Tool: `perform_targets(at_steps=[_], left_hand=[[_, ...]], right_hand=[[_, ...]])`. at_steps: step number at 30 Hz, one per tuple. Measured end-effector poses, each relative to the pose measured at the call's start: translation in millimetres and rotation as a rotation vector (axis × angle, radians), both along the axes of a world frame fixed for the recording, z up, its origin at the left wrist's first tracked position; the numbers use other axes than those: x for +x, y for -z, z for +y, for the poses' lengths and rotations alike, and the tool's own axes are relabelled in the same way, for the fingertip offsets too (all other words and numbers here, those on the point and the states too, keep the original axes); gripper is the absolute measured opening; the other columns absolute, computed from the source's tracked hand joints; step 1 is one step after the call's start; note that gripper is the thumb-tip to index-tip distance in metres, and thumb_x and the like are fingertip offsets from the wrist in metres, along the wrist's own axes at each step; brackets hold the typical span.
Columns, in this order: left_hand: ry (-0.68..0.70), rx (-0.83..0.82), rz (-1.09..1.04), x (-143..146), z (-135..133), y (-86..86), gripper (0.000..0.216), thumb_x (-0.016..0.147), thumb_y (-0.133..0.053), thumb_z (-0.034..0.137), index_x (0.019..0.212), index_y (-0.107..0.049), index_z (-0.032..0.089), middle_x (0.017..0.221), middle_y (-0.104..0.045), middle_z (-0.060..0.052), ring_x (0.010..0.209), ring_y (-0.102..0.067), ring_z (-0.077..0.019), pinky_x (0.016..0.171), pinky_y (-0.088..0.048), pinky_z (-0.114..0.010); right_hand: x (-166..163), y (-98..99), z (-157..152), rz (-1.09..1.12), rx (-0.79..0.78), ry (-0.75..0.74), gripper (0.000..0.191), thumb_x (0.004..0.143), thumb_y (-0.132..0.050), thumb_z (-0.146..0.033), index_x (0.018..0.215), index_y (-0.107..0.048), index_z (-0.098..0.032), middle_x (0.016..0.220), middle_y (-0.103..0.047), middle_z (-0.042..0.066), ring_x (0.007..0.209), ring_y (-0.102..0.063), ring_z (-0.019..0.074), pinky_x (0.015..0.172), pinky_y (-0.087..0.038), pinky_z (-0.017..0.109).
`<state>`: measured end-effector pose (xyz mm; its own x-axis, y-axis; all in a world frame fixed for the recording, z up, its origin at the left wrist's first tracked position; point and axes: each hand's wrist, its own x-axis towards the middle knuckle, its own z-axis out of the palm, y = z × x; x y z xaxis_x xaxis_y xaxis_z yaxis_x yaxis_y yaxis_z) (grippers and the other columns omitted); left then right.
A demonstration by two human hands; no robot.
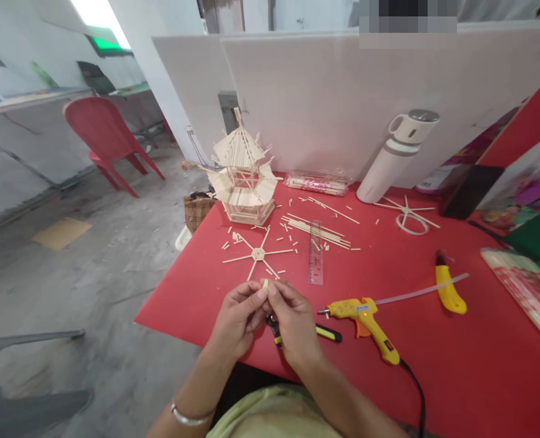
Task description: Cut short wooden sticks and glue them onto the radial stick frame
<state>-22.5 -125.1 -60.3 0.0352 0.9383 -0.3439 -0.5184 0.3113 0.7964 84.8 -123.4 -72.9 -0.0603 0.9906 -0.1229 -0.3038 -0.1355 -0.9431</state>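
Observation:
My left hand [243, 310] and my right hand [292, 310] meet over the table's near edge, fingertips pinched together on a short pale wooden stick piece [265, 284]. Under my right hand lie pliers [275, 331], partly hidden, with a black and yellow cutter [328, 333] beside them. Just beyond my fingers, a six-armed stick star [258, 254] with a hexagonal centre rests flat. A clear ruler [316, 252] and a bunch of long sticks [318, 231] lie to its right. On the right is a yellow glue gun [365, 322] with a glue stick in its back.
A stick-built pagoda model [242, 176] stands at the table's far left. Behind are packed sticks [318, 182], a white flask [391, 158] and another stick star [406, 211] on a tape ring. A yellow-handled tool [450, 289] lies right. The red table [173, 310] ends at left.

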Motion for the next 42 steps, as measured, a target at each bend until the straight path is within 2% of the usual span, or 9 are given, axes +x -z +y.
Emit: perform_targets(at_steps=[3,7,12,18,22,27,32,39,42], left_hand=[[-0.023,0.02,0.057,-2,-1,-2.0,0.033,0.066,-0.083,0.04,0.071,-0.063,0.014,0.052,-0.056,0.005,0.034,-0.029,0.0005,0.035,-0.017,-0.014],[-0.035,0.094,0.205,-4,-3,-3.3,0.031,0.067,-0.084,0.04,0.072,-0.069,0.013,0.052,-0.057,0.003,0.038,-0.036,-0.0017,0.038,-0.024,-0.015],[-0.004,0.182,0.325,-9,-4,-1.1,0.025,0.074,-0.079,0.038,0.074,-0.072,0.014,0.056,-0.059,0.001,0.041,-0.04,-0.0031,0.04,-0.032,-0.016],[-0.001,0.231,0.385,-13,-3,4.0,0.019,0.077,-0.077,0.035,0.078,-0.074,0.016,0.053,-0.055,0.003,0.042,-0.038,-0.0032,0.041,-0.032,-0.017],[-0.008,0.274,0.5,-14,-3,2.6,0.017,0.08,-0.074,0.033,0.08,-0.077,0.017,0.048,-0.052,0.003,0.043,-0.042,-0.0055,0.044,-0.035,-0.018],[-0.026,0.331,0.617,-12,-4,-3.2,0.018,0.083,-0.069,0.033,0.086,-0.079,0.017,0.051,-0.058,0.002,0.045,-0.05,-0.0087,0.049,-0.043,-0.021],[-0.019,0.357,0.646,-10,-4,-2.1,0.019,0.086,-0.066,0.032,0.086,-0.077,0.017,0.052,-0.058,0.003,0.046,-0.052,-0.0092,0.05,-0.044,-0.02],[0.0,0.434,0.795,-9,-6,-5.4,0.02,0.089,-0.061,0.028,0.083,-0.076,0.017,0.055,-0.058,0.002,0.049,-0.052,-0.008,0.051,-0.043,-0.018],[0.022,0.414,0.763,-7,-6,-6.2,0.02,0.088,-0.06,0.029,0.088,-0.076,0.017,0.055,-0.058,0.002,0.048,-0.052,-0.0085,0.05,-0.043,-0.018]], right_hand=[[7,-4.1,4,-0.039,0.052,-0.063,0.025,0.086,-0.064,-0.044,0.096,-0.077,-0.025,0.089,-0.067,0.002,0.09,-0.06,0.0171,0.084,-0.048,0.031],[18,-7.3,13,-0.048,0.078,-0.118,0.022,0.081,-0.071,-0.042,0.092,-0.079,-0.025,0.084,-0.063,0.001,0.079,-0.056,0.0148,0.074,-0.049,0.028],[20,-12.1,15,-0.01,0.059,-0.111,0.015,0.079,-0.073,-0.038,0.085,-0.079,-0.025,0.078,-0.055,-0.001,0.071,-0.053,0.0122,0.062,-0.045,0.024],[14,-9.1,9,-0.02,0.071,-0.057,0.013,0.082,-0.07,-0.036,0.086,-0.079,-0.027,0.079,-0.055,-0.001,0.074,-0.053,0.0123,0.068,-0.045,0.026],[9,-9.6,6,-0.02,0.053,0.0,0.013,0.082,-0.07,-0.036,0.086,-0.079,-0.026,0.079,-0.056,-0.001,0.076,-0.054,0.0132,0.071,-0.048,0.026],[4,-16.6,4,0.099,0.018,-0.004,0.014,0.081,-0.071,-0.037,0.083,-0.078,-0.025,0.08,-0.051,-0.002,0.061,-0.056,0.0102,0.057,-0.051,0.025],[2,-17.5,4,0.098,0.044,0.029,0.015,0.081,-0.072,-0.036,0.082,-0.077,-0.023,0.08,-0.049,-0.003,0.054,-0.056,0.0075,0.051,-0.05,0.024],[2,-9.9,4,0.075,0.038,0.056,0.015,0.081,-0.072,-0.037,0.08,-0.076,-0.023,0.081,-0.049,-0.003,0.055,-0.054,0.0073,0.048,-0.049,0.022],[2,-5.3,8,0.043,0.025,0.098,0.016,0.08,-0.073,-0.037,0.078,-0.076,-0.022,0.083,-0.055,-0.002,0.067,-0.057,0.0097,0.058,-0.051,0.022]])
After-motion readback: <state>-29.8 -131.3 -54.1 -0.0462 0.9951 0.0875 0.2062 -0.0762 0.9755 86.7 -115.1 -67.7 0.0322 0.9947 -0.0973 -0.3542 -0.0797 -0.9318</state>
